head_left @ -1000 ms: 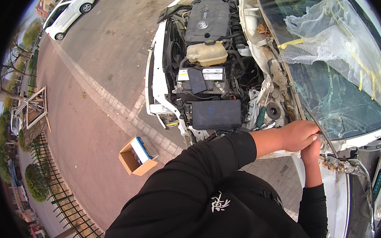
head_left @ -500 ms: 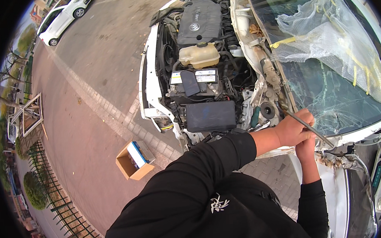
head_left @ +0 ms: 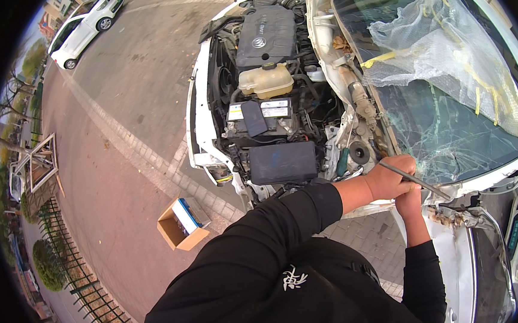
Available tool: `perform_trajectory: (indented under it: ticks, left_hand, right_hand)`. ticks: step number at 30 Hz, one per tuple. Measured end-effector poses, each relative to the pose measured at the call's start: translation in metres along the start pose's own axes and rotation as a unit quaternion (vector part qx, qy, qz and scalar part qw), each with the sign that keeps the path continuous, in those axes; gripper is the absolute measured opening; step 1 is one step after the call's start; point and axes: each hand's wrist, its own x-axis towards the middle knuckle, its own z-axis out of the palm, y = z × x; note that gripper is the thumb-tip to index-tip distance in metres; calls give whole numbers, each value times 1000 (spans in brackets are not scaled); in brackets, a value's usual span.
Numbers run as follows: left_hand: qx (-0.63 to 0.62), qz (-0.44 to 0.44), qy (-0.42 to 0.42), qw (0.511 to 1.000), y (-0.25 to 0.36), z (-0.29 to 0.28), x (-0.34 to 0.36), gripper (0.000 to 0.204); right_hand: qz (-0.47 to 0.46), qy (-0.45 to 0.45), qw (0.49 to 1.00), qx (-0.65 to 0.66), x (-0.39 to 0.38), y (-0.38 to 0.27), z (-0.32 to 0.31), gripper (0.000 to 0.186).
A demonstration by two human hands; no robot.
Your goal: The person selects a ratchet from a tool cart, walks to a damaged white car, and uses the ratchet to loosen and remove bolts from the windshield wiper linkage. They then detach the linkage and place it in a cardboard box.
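A long grey metal bar (head_left: pixel 434 190) slants across my fists at the lower corner of the cracked windshield (head_left: pixel 400 115). My left hand (head_left: pixel 390 178) is closed round it, with part of the bar showing above the knuckles. Pressed close below is my right hand (head_left: pixel 407 201), closed at the bar too; its fingers are partly covered by the left. Just left of my hands are a round black strut mount (head_left: pixel 359 152) and a green-handled tool (head_left: pixel 343 162), lying at the edge of the engine bay. What the bar's ends touch cannot be made out.
The open engine bay holds a battery with a dark phone (head_left: pixel 254 118) on top, a black box cover (head_left: pixel 283 163) and a yellowed coolant tank (head_left: pixel 265 80). Bubble wrap (head_left: pixel 444 58) is taped over the windshield. A cardboard box (head_left: pixel 183 225) stands on the paving; crumpled metal (head_left: pixel 464 215) lies right.
Both hands have shifted slightly left with the bar, and more of it shows over the left hand. The whole view has moved a little too.
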Motion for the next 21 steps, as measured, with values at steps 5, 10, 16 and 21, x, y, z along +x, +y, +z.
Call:
perform_trajectory:
  ticks: [5,10,16,21]
  left_hand:
    - [-33,73,-78,994,7,-10,1,31]
    - [22,98,-144,984,-6,-15,0,20]
    - [14,171,35,985,-14,-6,0,23]
    - [48,100,94,989,-10,-2,5,42]
  right_hand:
    - [45,55,995,70,-6,13,10,24]
    - [6,44,998,-36,-8,10,7,26]
    - [179,46,980,-68,-14,15,5,42]
    - [279,13,954,-105,-29,25,8,49]
